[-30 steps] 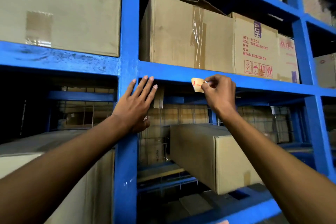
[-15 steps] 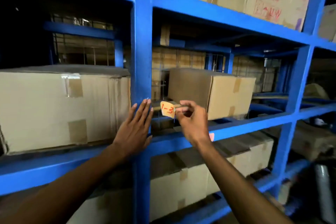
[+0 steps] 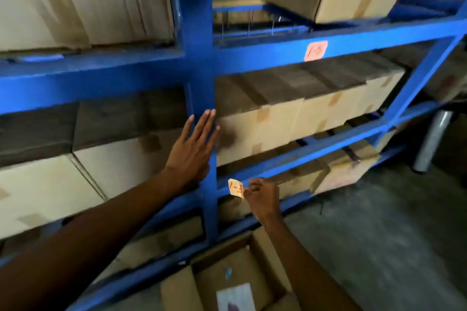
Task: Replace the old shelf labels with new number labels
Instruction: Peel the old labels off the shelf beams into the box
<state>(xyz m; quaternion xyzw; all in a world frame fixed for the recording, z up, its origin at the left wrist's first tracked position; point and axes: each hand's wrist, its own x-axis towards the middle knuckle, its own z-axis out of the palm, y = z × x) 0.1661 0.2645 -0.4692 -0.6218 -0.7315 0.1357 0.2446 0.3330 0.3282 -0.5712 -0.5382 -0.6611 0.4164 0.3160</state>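
Observation:
My right hand pinches a small yellowish paper label with red writing that looks like "1-3". It holds the label just in front of a low blue shelf beam. My left hand lies flat with its fingers spread on the blue upright post and holds nothing. Higher up, a pink label with red writing is stuck on the front of another blue beam, to the right of the post.
Cardboard boxes fill the shelves on both sides of the post. An open cardboard box with a white sheet inside stands on the grey concrete floor below my arms. A roll of clear wrap stands at the right.
The view has swung down from the upper shelves to the lower ones. My right hand carried the peeled label down from the upper beam. My left hand slid down the post.

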